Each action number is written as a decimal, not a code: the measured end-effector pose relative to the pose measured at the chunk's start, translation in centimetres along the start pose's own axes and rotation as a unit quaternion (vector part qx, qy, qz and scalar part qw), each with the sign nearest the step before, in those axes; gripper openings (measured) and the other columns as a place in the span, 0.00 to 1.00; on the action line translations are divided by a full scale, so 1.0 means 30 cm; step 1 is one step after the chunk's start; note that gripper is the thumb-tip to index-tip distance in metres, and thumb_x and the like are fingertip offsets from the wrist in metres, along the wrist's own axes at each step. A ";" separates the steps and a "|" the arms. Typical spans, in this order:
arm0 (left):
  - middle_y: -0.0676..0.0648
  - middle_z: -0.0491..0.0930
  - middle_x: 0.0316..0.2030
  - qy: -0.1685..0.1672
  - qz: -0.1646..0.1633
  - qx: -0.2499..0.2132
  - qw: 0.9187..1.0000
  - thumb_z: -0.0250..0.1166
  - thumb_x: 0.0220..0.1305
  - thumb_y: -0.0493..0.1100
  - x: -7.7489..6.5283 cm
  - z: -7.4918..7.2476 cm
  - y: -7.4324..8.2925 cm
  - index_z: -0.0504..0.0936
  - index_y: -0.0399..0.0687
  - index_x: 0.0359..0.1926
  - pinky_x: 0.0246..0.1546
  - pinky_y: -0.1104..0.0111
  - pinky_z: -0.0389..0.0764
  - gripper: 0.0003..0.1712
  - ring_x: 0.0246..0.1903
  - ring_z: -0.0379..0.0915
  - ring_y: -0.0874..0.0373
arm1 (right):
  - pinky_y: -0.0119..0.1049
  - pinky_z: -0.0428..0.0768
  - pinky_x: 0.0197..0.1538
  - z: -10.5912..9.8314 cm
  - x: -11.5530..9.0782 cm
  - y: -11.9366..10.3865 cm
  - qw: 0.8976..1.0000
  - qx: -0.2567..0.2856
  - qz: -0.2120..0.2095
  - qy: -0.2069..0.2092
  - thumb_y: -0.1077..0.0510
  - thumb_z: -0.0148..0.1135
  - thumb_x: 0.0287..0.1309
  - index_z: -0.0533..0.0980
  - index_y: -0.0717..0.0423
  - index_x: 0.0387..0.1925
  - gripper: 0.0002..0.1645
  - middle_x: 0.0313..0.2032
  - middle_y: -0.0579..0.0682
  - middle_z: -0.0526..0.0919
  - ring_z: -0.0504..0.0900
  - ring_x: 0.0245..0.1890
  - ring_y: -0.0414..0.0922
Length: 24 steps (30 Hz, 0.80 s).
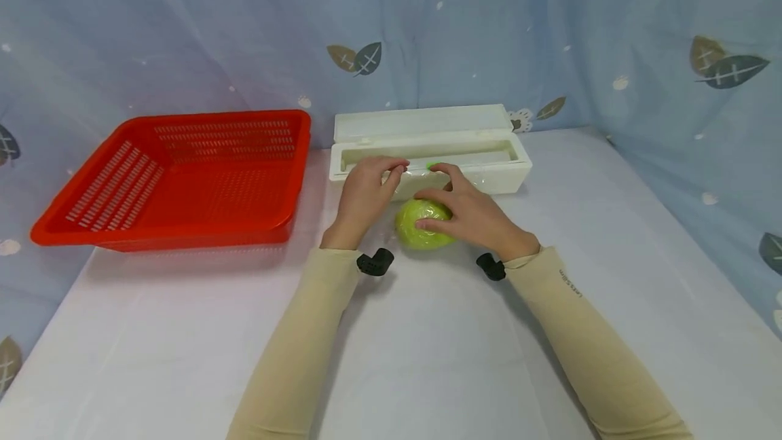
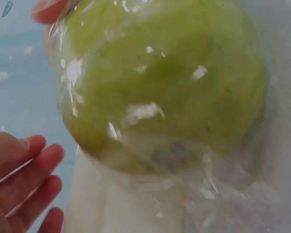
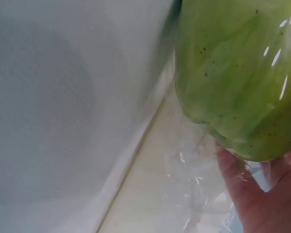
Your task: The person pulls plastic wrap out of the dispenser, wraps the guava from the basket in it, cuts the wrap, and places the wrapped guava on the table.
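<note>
A round yellow-green fruit (image 1: 421, 224) with dark specks sits on the table, covered in clear, shiny cling film (image 3: 191, 170). My right hand (image 1: 473, 212) holds it from the right, thumb on the near side and a finger on top. My left hand (image 1: 366, 189) is at the fruit's upper left, before the white box. In the left wrist view its fingers (image 2: 34, 179) are loosely bent, the thumb close to the forefinger; no film shows between them. Behind both hands lies a long white cling-film box (image 1: 501, 175), its lid (image 1: 421, 122) raised.
A red plastic basket (image 1: 281, 229) with slotted sides stands at the left of the white-covered table (image 1: 427, 345). Behind hangs a blue curtain (image 1: 464, 32) with leaf prints. Loose film lies between the fruit and the box front.
</note>
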<state>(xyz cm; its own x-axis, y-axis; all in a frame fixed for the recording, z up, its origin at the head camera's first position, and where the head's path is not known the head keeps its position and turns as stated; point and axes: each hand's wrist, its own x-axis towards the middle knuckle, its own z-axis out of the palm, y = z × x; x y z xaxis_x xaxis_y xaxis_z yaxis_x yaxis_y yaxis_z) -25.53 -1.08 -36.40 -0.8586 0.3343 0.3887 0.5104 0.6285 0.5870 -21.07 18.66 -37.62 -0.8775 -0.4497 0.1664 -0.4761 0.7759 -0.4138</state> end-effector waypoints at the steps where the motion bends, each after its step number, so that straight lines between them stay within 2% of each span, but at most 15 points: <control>1: 0.56 0.79 0.40 -0.006 0.002 0.005 1.000 0.54 0.64 0.46 0.006 0.005 0.002 0.81 0.52 0.44 0.44 0.66 0.68 0.12 0.43 0.70 0.58 | 0.39 0.73 0.38 0.000 -0.002 0.000 1.000 -0.001 0.006 -0.004 0.26 0.49 0.46 0.71 0.35 0.53 0.35 0.64 0.45 0.49 0.69 0.44 0.39; 8: 0.55 0.78 0.43 -0.049 -0.012 0.006 0.999 0.55 0.63 0.47 0.039 0.036 0.026 0.79 0.53 0.49 0.47 0.64 0.67 0.14 0.46 0.69 0.57 | 0.40 0.74 0.36 0.000 -0.011 0.002 0.999 -0.021 0.023 -0.009 0.24 0.44 0.47 0.66 0.33 0.59 0.38 0.68 0.45 0.37 0.73 0.43 0.39; 13: 0.55 0.76 0.39 -0.064 -0.002 0.058 0.996 0.54 0.63 0.48 0.055 0.057 0.037 0.77 0.58 0.51 0.44 0.60 0.67 0.16 0.41 0.69 0.57 | 0.45 0.74 0.40 0.005 -0.011 -0.003 0.999 -0.026 0.040 -0.017 0.24 0.41 0.48 0.63 0.32 0.60 0.39 0.68 0.49 0.37 0.74 0.47 0.44; 16: 0.54 0.74 0.41 -0.081 0.001 0.082 0.993 0.54 0.63 0.50 0.065 0.058 0.046 0.76 0.61 0.52 0.42 0.60 0.67 0.16 0.41 0.67 0.55 | 0.45 0.74 0.41 0.006 -0.007 -0.005 0.999 -0.029 0.041 -0.017 0.24 0.40 0.49 0.62 0.32 0.61 0.38 0.68 0.50 0.38 0.73 0.48 0.45; 21: 0.51 0.72 0.44 -0.118 0.018 0.085 0.989 0.54 0.63 0.50 0.081 0.062 0.054 0.76 0.61 0.52 0.42 0.63 0.68 0.16 0.43 0.65 0.53 | 0.40 0.75 0.35 0.004 -0.010 -0.001 0.998 -0.033 0.048 -0.019 0.25 0.39 0.51 0.62 0.33 0.61 0.38 0.68 0.49 0.36 0.74 0.47 0.43; 24: 0.50 0.72 0.47 -0.147 0.023 0.091 0.985 0.52 0.64 0.49 0.092 0.043 0.049 0.75 0.59 0.53 0.46 0.64 0.67 0.17 0.48 0.64 0.52 | 0.38 0.74 0.33 0.008 -0.001 -0.005 0.998 -0.025 0.052 -0.019 0.25 0.40 0.51 0.62 0.34 0.61 0.38 0.68 0.48 0.36 0.74 0.47 0.41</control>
<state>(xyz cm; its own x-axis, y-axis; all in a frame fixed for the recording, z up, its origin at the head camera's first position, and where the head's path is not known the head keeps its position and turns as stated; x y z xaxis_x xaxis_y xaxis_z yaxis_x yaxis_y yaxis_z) -27.23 1.66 -35.37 -0.8249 0.5380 0.1734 0.5554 0.7143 0.4259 -20.98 18.46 -37.78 -0.9200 -0.3812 0.0910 -0.3857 0.8396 -0.3826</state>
